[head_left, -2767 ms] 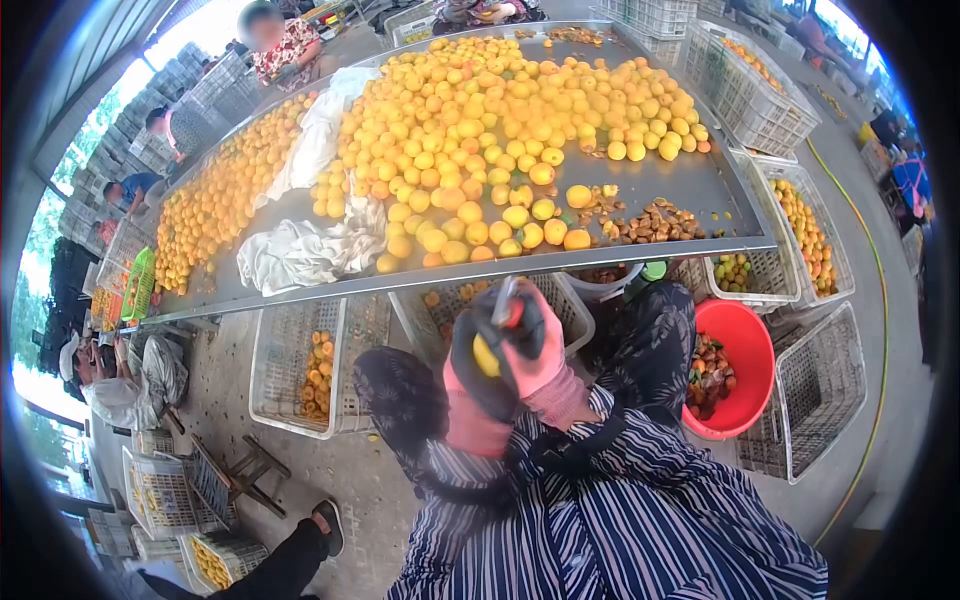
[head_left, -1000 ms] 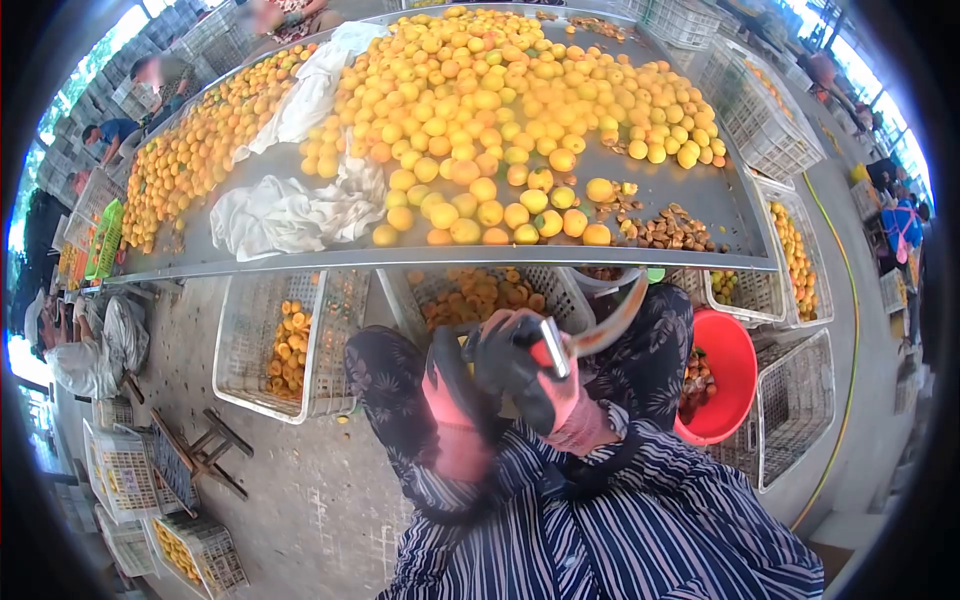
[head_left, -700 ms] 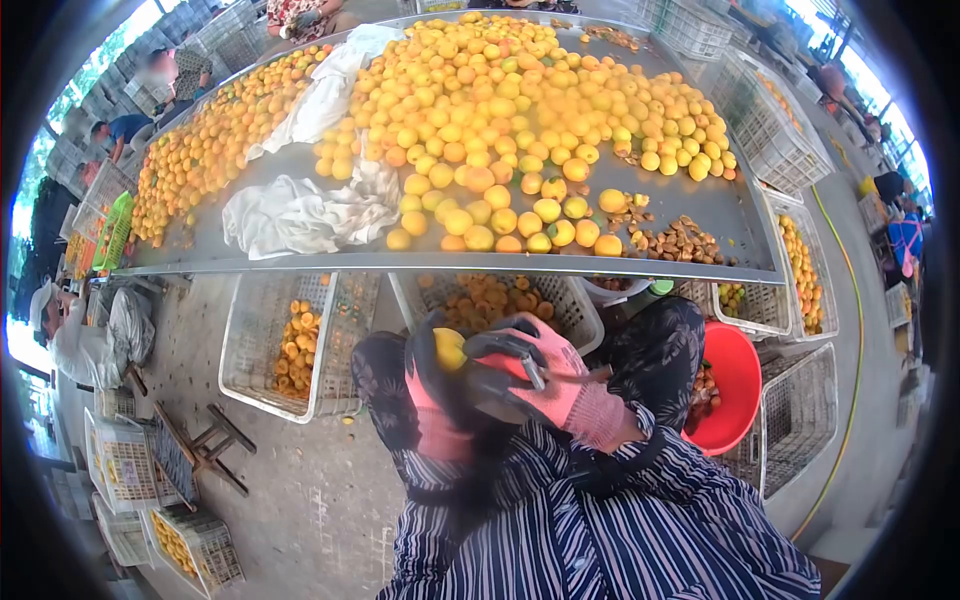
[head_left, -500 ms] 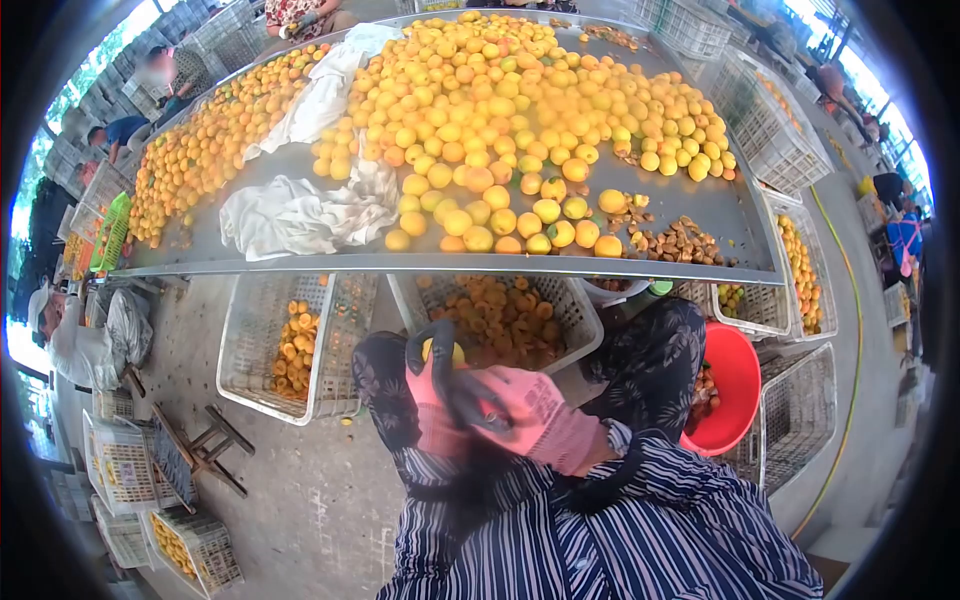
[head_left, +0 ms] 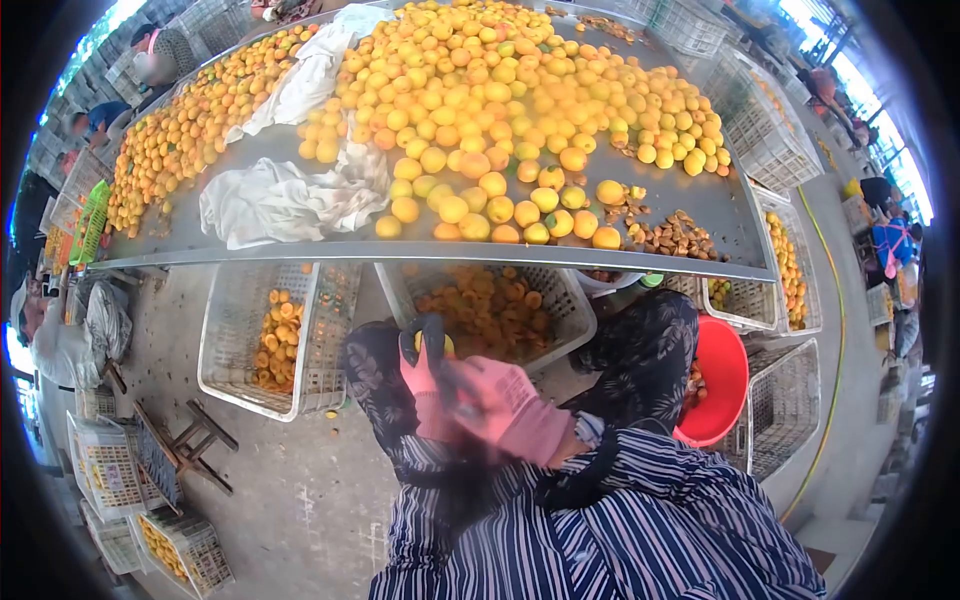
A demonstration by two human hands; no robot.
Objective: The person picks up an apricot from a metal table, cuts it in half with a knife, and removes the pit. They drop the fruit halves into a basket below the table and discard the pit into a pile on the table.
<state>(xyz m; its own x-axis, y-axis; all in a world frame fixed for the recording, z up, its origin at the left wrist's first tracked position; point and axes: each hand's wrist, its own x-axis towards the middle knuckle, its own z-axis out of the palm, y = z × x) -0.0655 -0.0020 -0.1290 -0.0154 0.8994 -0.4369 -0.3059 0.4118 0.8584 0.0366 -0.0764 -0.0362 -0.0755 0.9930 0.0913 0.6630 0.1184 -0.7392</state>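
Observation:
My left hand [head_left: 427, 390], in a pink glove with dark-coated fingers, is closed around a yellow apricot [head_left: 420, 342] that shows only in part between thumb and fingers. My right hand [head_left: 508, 405], gloved the same way, is pressed against the left one with its fingers curled and blurred; what it holds, if anything, is hidden. Both hands are above my lap. Just beyond them, under the table edge, a white crate [head_left: 580, 323] holds split apricots [head_left: 490, 308]. On the metal table [head_left: 330, 250] lie many whole apricots [head_left: 470, 100] and a heap of brown pits [head_left: 675, 237].
White cloths [head_left: 290, 205] lie across the table. Another crate [head_left: 215, 350] with split fruit stands at left, near a wooden stool [head_left: 190, 450]. A red bucket [head_left: 725, 385] with pits stands by my right knee, beside a crate [head_left: 790, 410]. Other people work in the background.
The view has shifted slightly, so the table and crates appear a little further left and higher. My hands stay together with the apricot in the left; the right fingers have shifted slightly.

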